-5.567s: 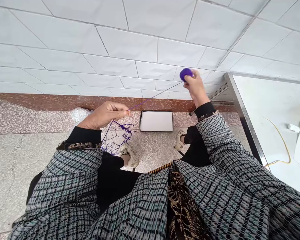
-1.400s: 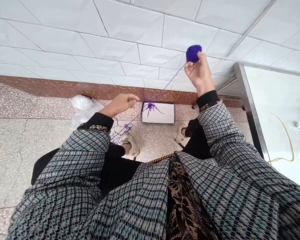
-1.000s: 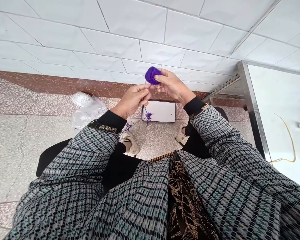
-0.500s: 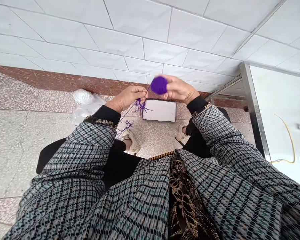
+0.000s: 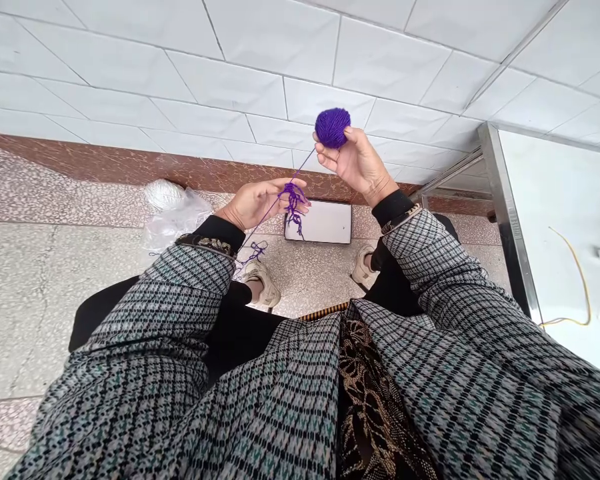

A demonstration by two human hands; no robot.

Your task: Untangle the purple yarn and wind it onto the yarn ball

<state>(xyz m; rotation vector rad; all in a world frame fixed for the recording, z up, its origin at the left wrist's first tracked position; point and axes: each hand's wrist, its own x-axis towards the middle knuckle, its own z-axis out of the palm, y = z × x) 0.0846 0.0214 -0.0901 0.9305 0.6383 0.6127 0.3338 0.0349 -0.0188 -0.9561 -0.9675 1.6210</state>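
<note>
A ball of purple yarn point(image 5: 333, 128) sits in the fingers of my right hand point(image 5: 357, 163), held up against the white wall tiles. A taut strand runs from the ball down to my left hand point(image 5: 257, 203). Those fingers pinch a knotted purple yarn tangle point(image 5: 293, 203), which hangs just past the fingertips. Below that hand, a thin strand continues down to a loose purple tangle point(image 5: 253, 252) by my left cuff. My two hands are apart.
A white yarn ball in a clear plastic bag point(image 5: 167, 203) lies on the floor left of a flat white box point(image 5: 319, 221). My sandalled feet are below. A steel-edged table point(image 5: 510, 220) with a yellow cord point(image 5: 575, 287) stands at the right.
My hands have moved apart. The right hand has lifted the yarn ball up and to the right, and the purple tangle now shows at my left fingertips, with the strand drawn out between them.
</note>
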